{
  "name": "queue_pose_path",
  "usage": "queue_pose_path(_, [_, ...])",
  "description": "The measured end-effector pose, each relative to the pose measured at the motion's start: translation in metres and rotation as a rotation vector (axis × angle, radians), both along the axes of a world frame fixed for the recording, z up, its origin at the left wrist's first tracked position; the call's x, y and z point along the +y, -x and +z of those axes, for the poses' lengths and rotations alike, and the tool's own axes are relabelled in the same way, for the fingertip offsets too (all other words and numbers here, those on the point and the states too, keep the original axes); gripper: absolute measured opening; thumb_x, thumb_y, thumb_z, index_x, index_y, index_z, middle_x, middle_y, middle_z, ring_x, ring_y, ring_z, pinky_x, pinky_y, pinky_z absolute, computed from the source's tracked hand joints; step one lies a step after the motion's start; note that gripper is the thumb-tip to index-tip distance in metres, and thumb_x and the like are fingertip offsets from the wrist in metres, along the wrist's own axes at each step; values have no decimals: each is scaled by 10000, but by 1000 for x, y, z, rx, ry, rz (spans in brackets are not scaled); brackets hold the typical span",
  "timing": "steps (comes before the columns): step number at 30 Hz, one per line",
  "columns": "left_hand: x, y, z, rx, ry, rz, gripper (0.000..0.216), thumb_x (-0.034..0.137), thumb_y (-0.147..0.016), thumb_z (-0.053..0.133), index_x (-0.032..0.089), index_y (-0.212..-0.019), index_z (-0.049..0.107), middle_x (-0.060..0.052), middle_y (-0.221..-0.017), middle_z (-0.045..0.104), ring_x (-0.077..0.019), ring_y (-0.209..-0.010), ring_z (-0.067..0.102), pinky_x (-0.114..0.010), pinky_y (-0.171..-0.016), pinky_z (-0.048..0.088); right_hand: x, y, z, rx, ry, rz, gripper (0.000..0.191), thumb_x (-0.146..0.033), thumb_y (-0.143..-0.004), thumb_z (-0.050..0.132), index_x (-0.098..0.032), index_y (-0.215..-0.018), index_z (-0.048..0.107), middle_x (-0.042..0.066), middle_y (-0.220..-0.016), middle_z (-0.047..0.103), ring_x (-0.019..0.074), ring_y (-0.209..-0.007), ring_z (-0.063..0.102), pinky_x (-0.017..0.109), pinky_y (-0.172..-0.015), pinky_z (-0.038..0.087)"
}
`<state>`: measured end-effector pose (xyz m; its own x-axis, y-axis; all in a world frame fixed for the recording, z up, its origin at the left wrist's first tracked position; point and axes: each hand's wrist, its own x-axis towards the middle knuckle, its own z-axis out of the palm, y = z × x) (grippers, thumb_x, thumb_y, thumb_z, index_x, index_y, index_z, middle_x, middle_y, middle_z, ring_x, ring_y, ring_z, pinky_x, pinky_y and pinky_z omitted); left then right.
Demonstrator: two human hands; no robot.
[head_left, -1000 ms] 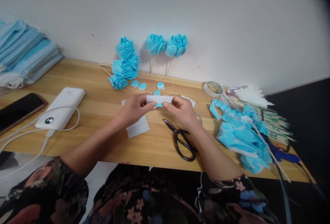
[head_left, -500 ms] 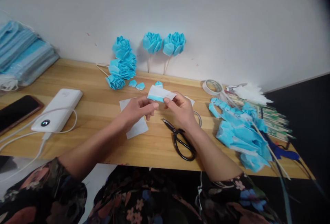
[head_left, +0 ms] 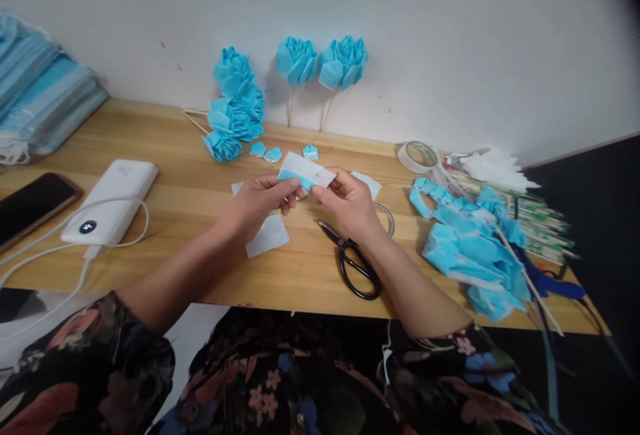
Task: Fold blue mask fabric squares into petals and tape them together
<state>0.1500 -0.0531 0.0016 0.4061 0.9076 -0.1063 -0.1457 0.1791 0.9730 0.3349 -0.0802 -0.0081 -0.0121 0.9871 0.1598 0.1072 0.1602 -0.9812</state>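
Between my two hands is a small white piece of fabric (head_left: pixel 306 167) with a blue folded strip along its near edge. My left hand (head_left: pixel 261 203) pinches that edge with thumb and fingers. My right hand (head_left: pixel 349 203) grips the right end, thumb on the fold. On the table below lie black-handled scissors (head_left: pixel 356 268), partly beneath my right wrist. A white cut piece (head_left: pixel 269 236) rests under my left hand, and another white piece (head_left: pixel 367 185) is behind my right hand. Small folded blue petals (head_left: pixel 265 151) and a single folded petal (head_left: pixel 311 152) lie just beyond.
Blue flowers on sticks (head_left: pixel 344 61) lean on the wall; more flowers (head_left: pixel 235 105) lie left. A tape roll (head_left: pixel 417 157), crumpled blue fabric (head_left: pixel 465 255) and a blue glue gun (head_left: pixel 557 285) are right. A power bank (head_left: pixel 113 201), phone (head_left: pixel 37 208) and packed masks (head_left: pixel 45 88) are left.
My left hand has closed its thumb and fingers on the fold, where before they were apart from it. The piece has tilted slightly. The whole view has shifted a little.
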Motion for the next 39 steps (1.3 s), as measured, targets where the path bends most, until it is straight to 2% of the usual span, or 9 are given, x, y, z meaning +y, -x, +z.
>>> queue_pose_path(6, [0,-1,0,-2,0,31,259,387,-758,761,157,-654,700,-45,-724,693,-101,-606,529,-258,-565,419,0,0,-3,-22,1,21,312,-395,-797,736,-221,-1049,677,-7,-854,685,146,-777,597,304,-731,492])
queue_pose_path(11, [1,-1,5,-57,39,62,238,343,-734,783,139,-655,690,-38,-686,669,-104,-620,547,-243,-560,421,1,-4,-3,-43,-5,88,534,-410,-807,744,-233,-1290,603,42,-1062,722,191,-952,656,337,-825,548])
queue_pose_path(13, [2,0,7,-103,60,65,219,325,-727,785,135,-683,685,-36,-671,654,-116,-639,564,-240,-554,424,1,-9,0,-105,-77,90,618,-406,-838,724,-250,-1404,530,69,-1168,707,216,-1060,650,352,-852,569])
queue_pose_path(16, [4,1,9,-163,93,56,215,311,-730,774,134,-700,656,-41,-656,645,-125,-630,577,-243,-542,428,0,-18,7,-276,-284,22,584,-341,-922,618,-296,-1481,456,90,-1362,640,251,-1257,588,403,-927,583])
queue_pose_path(20, [3,1,7,-169,127,21,208,298,-754,746,142,-698,622,-38,-635,636,-123,-581,578,-243,-509,417,-1,-24,14,-620,-610,-72,538,-197,-941,543,-363,-1450,489,63,-1457,577,296,-1368,518,539,-1068,518])
queue_pose_path(24, [2,1,6,-154,139,-27,202,302,-767,738,144,-709,626,-33,-639,635,-117,-554,575,-238,-487,406,0,-21,14,-746,-821,-24,560,-115,-919,552,-418,-1388,526,32,-1458,563,295,-1376,510,570,-1106,481])
queue_pose_path(29, [2,1,5,-122,140,-38,231,321,-741,773,139,-713,633,-39,-671,655,-112,-550,574,-238,-481,404,1,-18,10,-758,-822,23,458,-93,-914,570,-435,-1205,655,-28,-1442,588,290,-1369,512,577,-1121,449])
queue_pose_path(33, [2,0,5,-91,136,-39,283,371,-720,804,143,-713,637,-37,-685,662,-109,-559,574,-239,-484,409,2,-19,8,-732,-835,32,336,-109,-920,608,-396,-1055,718,-27,-1380,628,278,-1343,533,552,-1102,461])
queue_pose_path(39, [2,0,3,38,25,14,376,458,-675,856,144,-681,649,-12,-605,631,-92,-524,531,-244,-506,403,4,-20,5,-763,-800,39,263,-153,-937,615,-372,-997,747,-17,-1369,639,277,-1331,533,550,-1093,461])
